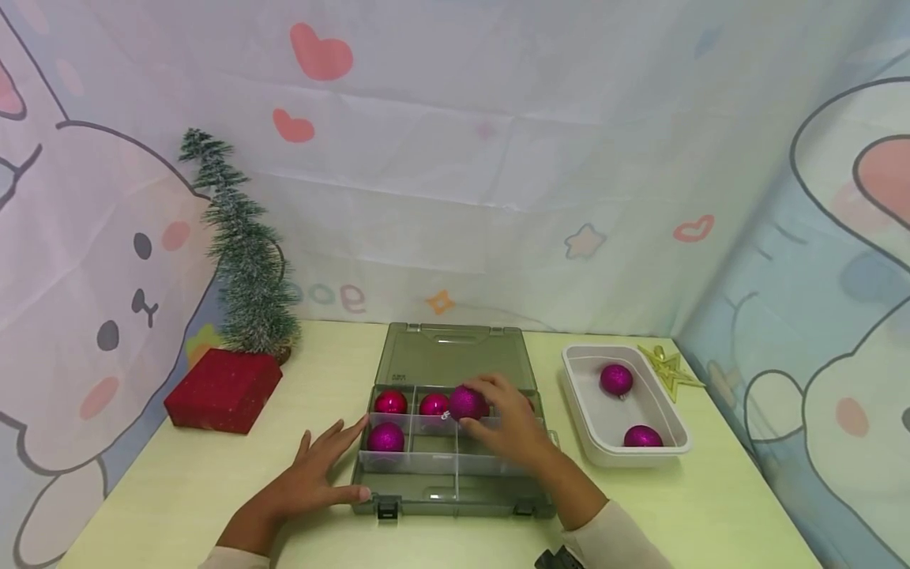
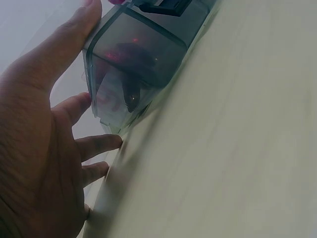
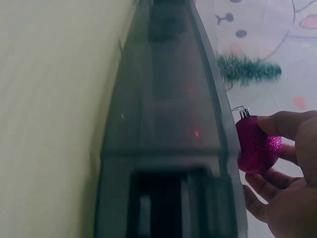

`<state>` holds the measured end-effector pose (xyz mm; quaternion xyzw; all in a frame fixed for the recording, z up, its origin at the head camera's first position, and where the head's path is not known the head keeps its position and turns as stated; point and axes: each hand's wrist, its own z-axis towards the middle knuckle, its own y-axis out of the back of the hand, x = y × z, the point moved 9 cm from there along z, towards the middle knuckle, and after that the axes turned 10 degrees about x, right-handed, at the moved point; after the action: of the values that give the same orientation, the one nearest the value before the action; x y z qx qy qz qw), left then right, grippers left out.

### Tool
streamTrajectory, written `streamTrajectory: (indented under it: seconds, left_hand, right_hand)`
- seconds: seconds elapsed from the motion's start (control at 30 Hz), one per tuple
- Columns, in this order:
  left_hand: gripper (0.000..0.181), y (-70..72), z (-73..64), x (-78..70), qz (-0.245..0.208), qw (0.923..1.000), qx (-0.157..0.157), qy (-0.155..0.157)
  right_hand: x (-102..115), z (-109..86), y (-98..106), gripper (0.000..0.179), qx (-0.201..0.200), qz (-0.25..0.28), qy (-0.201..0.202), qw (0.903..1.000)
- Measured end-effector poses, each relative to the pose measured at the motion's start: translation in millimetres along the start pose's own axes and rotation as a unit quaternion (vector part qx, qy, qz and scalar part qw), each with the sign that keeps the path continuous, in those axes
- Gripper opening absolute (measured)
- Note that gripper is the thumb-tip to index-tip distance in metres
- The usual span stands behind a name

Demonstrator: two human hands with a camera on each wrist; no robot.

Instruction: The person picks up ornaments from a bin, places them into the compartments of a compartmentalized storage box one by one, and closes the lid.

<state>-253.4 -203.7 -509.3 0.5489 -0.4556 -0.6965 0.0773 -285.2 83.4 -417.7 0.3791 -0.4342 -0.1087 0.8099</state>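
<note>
My right hand (image 1: 517,423) pinches a glittery purple Christmas ball (image 1: 467,403) above the middle of a grey see-through compartment box (image 1: 455,490). In the right wrist view this ball (image 3: 257,146) shows its silver cap and wire loop. The box lies with its lid (image 1: 455,356) folded back. Shiny red balls (image 1: 391,402) sit in its back row, partly covered by my right hand. Another glittery purple ball (image 1: 386,438) fills the left compartment of the middle row. Fingers spread, my left hand (image 1: 309,482) touches the box's left side.
Two glittery purple balls (image 1: 616,380) lie in a white tub (image 1: 590,450) on the right. Behind it rests a gold star (image 1: 668,370). A small frosted tree (image 1: 249,261) and a red box (image 1: 223,391) stand at the left. A printed cloth hangs behind the table.
</note>
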Motion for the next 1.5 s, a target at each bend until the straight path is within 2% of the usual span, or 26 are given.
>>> streamTrajectory:
  seconds: [0.17,0.27,0.43,0.57,0.8,1.03,1.5]
  left_hand:
    - [0.105,-0.3,0.1,0.7,0.004,1.0000,0.000,0.000]
    - [0.105,0.1,0.1,-0.2,0.004,1.0000,-0.003,-0.002]
    - [0.105,-0.5,0.7,-1.2,0.003,1.0000,-0.001,-0.004]
    - [0.104,0.7,0.7,-2.9,0.000,1.0000,-0.003,-0.006]
    - [0.104,0.5,0.2,-3.0,-0.003,1.0000,0.000,-0.004]
    - [0.104,1.3,0.0,-0.9,0.003,1.0000,-0.003,0.000]
    - [0.105,1.0,2.1,-0.1,0.003,1.0000,0.000,0.005]
  right_hand:
    - [-2,-0.8,-17,0.063,0.018,0.019,-0.073,0.9970]
    - [-4,-1.5,-27,0.062,0.024,0.028,-0.090,0.9952]
    - [1,-1.2,-37,0.053,0.018,0.003,-0.057,0.9982]
    - [3,-1.8,-42,0.053,0.026,-0.028,-0.029,0.9989]
    - [1,-3.9,-47,0.054,0.035,-0.033,-0.010,0.9988]
    - [3,-3.7,-53,0.052,0.035,-0.077,0.022,0.9962]
    - [-3,-3.9,-59,0.054,0.052,-0.088,0.014,0.9946]
